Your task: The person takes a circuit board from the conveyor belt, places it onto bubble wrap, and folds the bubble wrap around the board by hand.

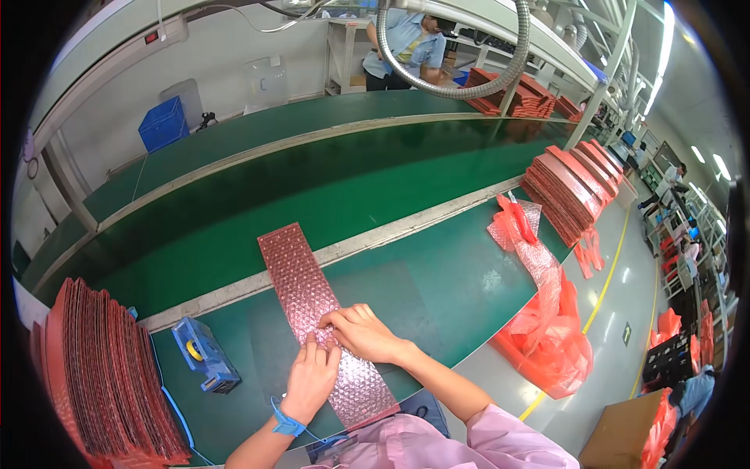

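A long pink bubble-wrap strip [301,281] lies across the green work surface, its far end reaching over the pale rail. My left hand [313,373], with a blue band on the wrist, has its fingertips on the middle of the strip. Close against it from the right, my right hand [361,332] has bent fingers at the same spot. The fingertips of both hands nearly meet there, over a crumpled bit of wrap. Whatever lies between the fingers is too small to make out.
A tall stack of red wrapped sheets [109,367] stands at the left, beside a blue tape dispenser [205,356]. Red plastic film [547,336] hangs over the right edge. More red stacks [574,187] stand behind it. A person [410,47] is across the green belt [351,184].
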`<state>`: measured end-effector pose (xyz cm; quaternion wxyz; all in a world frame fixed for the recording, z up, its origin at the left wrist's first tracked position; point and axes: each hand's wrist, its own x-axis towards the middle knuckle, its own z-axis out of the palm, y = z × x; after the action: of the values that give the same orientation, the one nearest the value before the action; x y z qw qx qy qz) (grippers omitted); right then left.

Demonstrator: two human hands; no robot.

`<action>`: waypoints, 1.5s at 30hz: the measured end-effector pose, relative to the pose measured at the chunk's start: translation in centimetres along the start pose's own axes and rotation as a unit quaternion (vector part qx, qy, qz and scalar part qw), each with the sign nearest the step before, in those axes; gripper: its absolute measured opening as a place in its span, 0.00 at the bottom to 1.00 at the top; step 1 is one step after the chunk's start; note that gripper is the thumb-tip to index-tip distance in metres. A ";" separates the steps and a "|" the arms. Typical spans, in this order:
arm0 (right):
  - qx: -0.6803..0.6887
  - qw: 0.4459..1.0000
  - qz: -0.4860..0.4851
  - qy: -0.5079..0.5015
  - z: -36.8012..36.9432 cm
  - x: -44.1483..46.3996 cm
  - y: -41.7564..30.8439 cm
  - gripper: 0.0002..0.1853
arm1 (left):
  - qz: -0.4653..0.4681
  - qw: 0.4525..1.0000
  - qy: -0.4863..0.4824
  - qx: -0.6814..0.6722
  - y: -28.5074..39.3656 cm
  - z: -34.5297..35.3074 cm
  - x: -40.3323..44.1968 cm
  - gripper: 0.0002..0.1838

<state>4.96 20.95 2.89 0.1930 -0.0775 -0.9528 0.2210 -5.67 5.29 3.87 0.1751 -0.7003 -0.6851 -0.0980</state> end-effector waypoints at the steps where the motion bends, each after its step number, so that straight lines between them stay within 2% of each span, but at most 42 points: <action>1: 0.000 1.000 0.001 0.003 0.0 0.0 -0.1 0.15 | 0.003 1.000 0.000 0.001 -0.1 -0.1 0.0 0.16; 11: 0.035 0.999 0.008 -0.019 -0.6 -0.2 0.0 0.16 | 0.008 0.999 0.044 -0.016 -0.7 0.2 -0.4 0.14; 21: 0.054 0.997 0.036 -0.039 -0.2 -0.8 0.0 0.18 | 0.014 0.999 0.034 -0.022 -1.0 -0.2 -0.6 0.09; 45: 0.042 0.998 0.040 -0.013 0.4 -1.2 -0.5 0.20 | 0.020 0.998 0.011 -0.055 -0.9 -0.8 -0.9 0.17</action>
<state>5.87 20.08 2.38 0.1748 -0.1043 -0.9412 0.2696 -6.53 4.17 4.42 0.1458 -0.7214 -0.6625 -0.1392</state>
